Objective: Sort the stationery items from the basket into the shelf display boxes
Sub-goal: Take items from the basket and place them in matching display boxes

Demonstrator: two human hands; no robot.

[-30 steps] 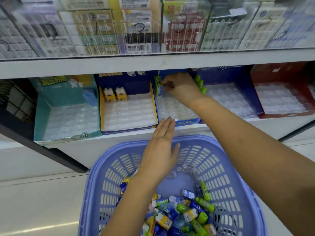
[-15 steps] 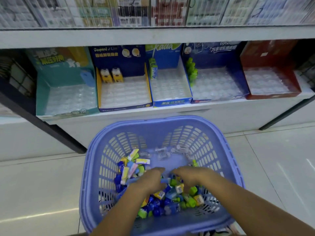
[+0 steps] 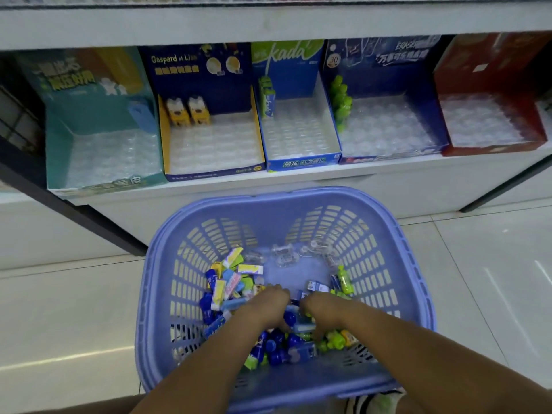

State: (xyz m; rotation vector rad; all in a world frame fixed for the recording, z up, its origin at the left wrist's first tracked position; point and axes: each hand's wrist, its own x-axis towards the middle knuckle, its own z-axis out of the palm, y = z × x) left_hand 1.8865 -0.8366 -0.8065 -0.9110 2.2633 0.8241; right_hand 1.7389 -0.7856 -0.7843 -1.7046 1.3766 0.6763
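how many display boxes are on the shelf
5, left to right: teal cardboard box, navy box with yellow sides, blue-and-white kada box, dark blue eraser box, red box. More may sit off-frame right.

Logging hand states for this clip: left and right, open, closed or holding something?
Left hand: fingers dug into the stationery pile in the basket; cannot tell.
Right hand: fingertips likewise buried in the pile; cannot tell.
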